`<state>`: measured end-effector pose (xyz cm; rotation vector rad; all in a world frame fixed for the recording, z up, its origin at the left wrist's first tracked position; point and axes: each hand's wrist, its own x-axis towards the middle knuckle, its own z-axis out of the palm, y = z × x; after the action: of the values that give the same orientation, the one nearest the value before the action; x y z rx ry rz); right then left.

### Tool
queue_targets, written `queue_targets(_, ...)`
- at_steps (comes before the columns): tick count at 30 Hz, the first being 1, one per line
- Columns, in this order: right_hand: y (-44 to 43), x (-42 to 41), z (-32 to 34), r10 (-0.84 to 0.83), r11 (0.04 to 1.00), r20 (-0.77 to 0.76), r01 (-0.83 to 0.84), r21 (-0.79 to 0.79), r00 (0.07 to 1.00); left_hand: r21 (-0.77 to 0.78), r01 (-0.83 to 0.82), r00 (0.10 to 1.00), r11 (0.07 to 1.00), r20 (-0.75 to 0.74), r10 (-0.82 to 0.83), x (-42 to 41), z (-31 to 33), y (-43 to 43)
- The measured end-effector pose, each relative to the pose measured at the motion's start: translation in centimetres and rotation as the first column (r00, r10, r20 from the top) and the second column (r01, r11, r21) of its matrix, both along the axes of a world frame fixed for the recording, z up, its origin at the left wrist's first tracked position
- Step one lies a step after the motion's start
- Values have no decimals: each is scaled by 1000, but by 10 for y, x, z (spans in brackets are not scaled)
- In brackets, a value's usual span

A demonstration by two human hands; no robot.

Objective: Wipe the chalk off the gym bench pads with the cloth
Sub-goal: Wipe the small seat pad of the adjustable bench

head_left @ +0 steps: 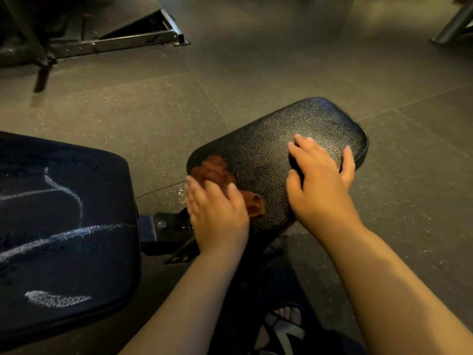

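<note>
We're seeing the big pad (97, 272) left of our fingers, chalk lines (61, 237) sitting on it unwiped. L hand (217, 216) is pressing flat on the cloth (215, 170), fingers straight, not clenching. The cloth is bunching out past the fingertips at the seat pad (268, 139) edge. R hand (320, 180) is bracing the seat pad, fingers spread, grasping nothing. Risk, we're judging: w/ no real grip the cloth could be slipping off the edge, or just smearing chalk.
</note>
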<state>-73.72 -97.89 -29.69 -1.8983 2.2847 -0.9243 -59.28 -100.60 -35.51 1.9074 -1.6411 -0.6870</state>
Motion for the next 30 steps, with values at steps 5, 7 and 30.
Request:
queue_targets(5, -7, -10, 3, -66, 998, -8, 66, -5, 998, -63, 56, 996, 996, -67, -61, -52, 26, 17)
queue_targets(7, -6, -14, 4, -45, 999, 12, 45, 5, 999, -233, 223, 970, 947, -40, -238, -61, 24, 32)
queue_targets(30, -13, -41, 5, -84, 978, 337, 142, -152, 938, -136, 229, 973, 964, 58, -223, -73, 46, -25)
